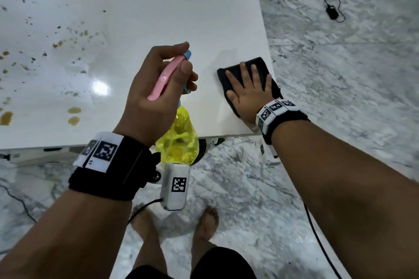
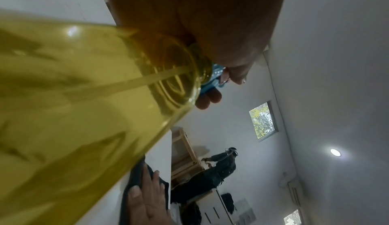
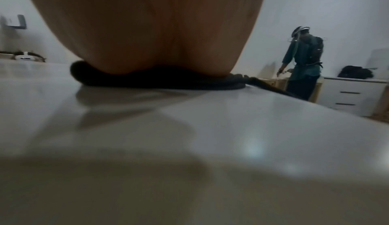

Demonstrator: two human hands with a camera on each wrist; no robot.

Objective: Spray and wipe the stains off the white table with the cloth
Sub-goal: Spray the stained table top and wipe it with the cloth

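Observation:
My left hand (image 1: 156,88) grips the pink trigger head of a spray bottle (image 1: 179,140) whose clear yellow body hangs over the table's near edge; the bottle (image 2: 84,103) fills the left wrist view. Its blue nozzle points across the white table (image 1: 158,7). My right hand (image 1: 247,88) lies flat, fingers straight, pressing a folded black cloth (image 1: 229,75) near the table's right front corner. In the right wrist view the cloth (image 3: 160,82) is squashed under my palm. Brown and yellowish stains (image 1: 73,115) spatter the table's left half.
The table's right edge (image 1: 265,29) and front edge drop to a marble floor. Black cables and an adapter (image 1: 332,12) lie on the floor at the far right. Another person (image 3: 303,62) stands by white drawers (image 3: 349,95) across the room. My bare feet stand below.

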